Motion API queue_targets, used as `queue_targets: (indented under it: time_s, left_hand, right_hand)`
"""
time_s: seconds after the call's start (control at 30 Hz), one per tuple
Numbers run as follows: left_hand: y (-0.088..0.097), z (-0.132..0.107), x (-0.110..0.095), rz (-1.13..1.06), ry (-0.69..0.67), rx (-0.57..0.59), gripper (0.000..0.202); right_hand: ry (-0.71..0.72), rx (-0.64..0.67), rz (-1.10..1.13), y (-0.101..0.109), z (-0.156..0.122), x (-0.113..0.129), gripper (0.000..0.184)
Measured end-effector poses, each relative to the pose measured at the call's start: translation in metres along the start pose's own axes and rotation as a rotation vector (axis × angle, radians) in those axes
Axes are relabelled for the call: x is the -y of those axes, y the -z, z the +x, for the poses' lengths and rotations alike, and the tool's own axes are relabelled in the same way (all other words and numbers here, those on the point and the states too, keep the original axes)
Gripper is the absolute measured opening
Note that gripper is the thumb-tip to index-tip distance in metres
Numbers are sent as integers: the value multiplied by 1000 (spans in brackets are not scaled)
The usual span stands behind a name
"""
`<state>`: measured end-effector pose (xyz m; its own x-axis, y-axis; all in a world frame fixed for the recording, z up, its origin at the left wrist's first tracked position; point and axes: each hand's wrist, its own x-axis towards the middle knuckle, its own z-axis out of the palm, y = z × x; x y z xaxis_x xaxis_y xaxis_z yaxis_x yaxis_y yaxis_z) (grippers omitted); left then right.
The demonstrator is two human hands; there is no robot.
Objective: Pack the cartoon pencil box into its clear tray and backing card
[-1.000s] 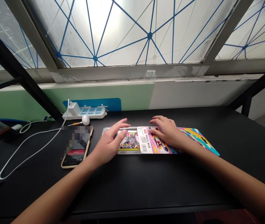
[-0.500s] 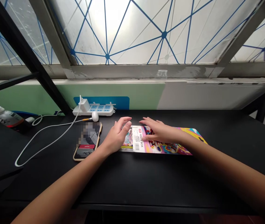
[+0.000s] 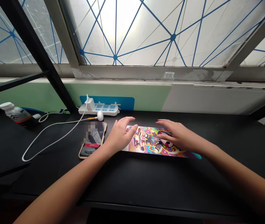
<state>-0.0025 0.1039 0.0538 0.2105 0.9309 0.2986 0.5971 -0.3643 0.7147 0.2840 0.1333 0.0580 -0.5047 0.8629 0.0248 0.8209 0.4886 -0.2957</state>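
A colourful cartoon-printed pencil box (image 3: pixel 149 143) lies flat on the black table (image 3: pixel 146 183), just in front of me. My left hand (image 3: pixel 121 136) is at its left end, fingers stretched along the far corner and thumb on the top. My right hand (image 3: pixel 178 137) lies flat on the right half of the box, fingers spread and pointing left. Neither hand lifts the box.
A phone (image 3: pixel 92 140) lies just left of my left hand. Behind it are a white power strip (image 3: pixel 101 108) with a plugged charger, a white cable (image 3: pixel 53 137) and a small white round object (image 3: pixel 100 115). A bottle (image 3: pixel 17 113) lies far left. A clear cup (image 3: pixel 168 75) stands on the window sill.
The printed sleeve under my right hand has slid left over the clear tray; the white label and the tray's inside no longer show. My left hand stayed at the left end.
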Motion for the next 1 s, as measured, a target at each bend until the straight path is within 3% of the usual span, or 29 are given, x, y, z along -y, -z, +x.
queue_targets:
  time_s: [0.1,0.2,0.4,0.6,0.73,0.83,1.0]
  left_hand:
    - [-2,1,6,-40,28,55,35]
    - [-6,0,11,-143,60,65,36]
    - [-11,-2,7,-365,101,-9,36]
    - [-9,6,17,-544,122,-134,35]
    - [-10,13,26,-798,211,-228,27]
    - [-12,13,24,-849,242,-225,21]
    - [-15,8,13,-955,254,-192,28]
  right_hand:
    - [-94,-64,66,1,-34,-44,65]
    - [-132,-73,134,-6,-52,-63,67]
    - [-141,67,93,-9,-30,-37,85]
    - [-123,202,122,8,-6,-14,82]
    - [-142,207,167,11,-5,-21,87]
    - [-96,186,189,10,-8,-34,80]
    - [-92,233,234,16,-14,-50,79]
